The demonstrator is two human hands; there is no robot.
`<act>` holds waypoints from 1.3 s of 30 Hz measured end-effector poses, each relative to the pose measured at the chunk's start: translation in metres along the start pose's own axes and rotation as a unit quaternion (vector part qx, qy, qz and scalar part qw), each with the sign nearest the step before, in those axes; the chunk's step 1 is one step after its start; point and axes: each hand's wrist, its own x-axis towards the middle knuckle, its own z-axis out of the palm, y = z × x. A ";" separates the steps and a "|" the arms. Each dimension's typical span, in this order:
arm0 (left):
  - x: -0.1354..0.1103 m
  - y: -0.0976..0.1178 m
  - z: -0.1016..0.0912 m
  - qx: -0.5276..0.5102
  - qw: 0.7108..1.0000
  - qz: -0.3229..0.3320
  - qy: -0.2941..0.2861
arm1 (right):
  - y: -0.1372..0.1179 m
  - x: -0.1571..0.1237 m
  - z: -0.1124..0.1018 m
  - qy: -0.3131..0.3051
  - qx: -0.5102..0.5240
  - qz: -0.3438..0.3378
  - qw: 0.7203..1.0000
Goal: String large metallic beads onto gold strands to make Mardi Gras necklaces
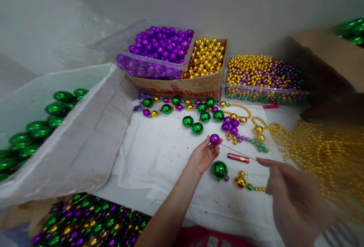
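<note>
My left hand (205, 156) pinches a shiny purple ball bead (214, 139) between thumb and fingers above the white cloth (150, 152). A thin dark string (237, 151) runs from that bead to my right hand (292, 197), whose fingers are closed on its end; the right hand is somewhat blurred. Under the string lies a red lighter (238, 158). Nearer to me rest a large green ball (219, 170) with a small purple bead, and a gold ball (240, 181) joined to a green bead and a gold bead strand (259, 189) that goes behind my right hand.
Behind the cloth stand a clear bin of purple balls (159, 46), a cardboard box (176, 87) of gold balls and a tray of mixed beads (261, 72). Green balls fill a white foam box (110, 84) at left. Gold bead strands (318, 156) pile up at right.
</note>
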 end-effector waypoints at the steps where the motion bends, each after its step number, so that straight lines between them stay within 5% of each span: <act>1: 0.000 0.000 0.000 -0.011 1.000 -0.007 -0.002 | -0.001 -0.001 0.000 -0.009 -0.005 -0.012 1.000; 6: 0.001 -0.005 0.001 -0.024 1.000 -0.013 -0.010 | -0.004 0.000 -0.001 -0.061 -0.009 -0.065 0.996; 14: 0.000 -0.009 0.006 -0.026 1.000 -0.015 -0.005 | -0.006 0.000 0.005 -0.030 -0.012 -0.107 0.994; 21: -0.001 -0.011 0.006 -0.037 0.999 -0.019 0.000 | -0.005 0.004 -0.006 -0.113 -0.069 -0.190 0.973; 28: -0.002 -0.011 0.009 -0.046 0.999 -0.021 0.019 | -0.014 0.008 0.000 -0.105 -0.135 -0.215 0.962; 39: -0.002 -0.012 0.009 -0.045 0.998 -0.011 0.050 | -0.015 0.009 0.003 -0.134 -0.102 -0.241 0.956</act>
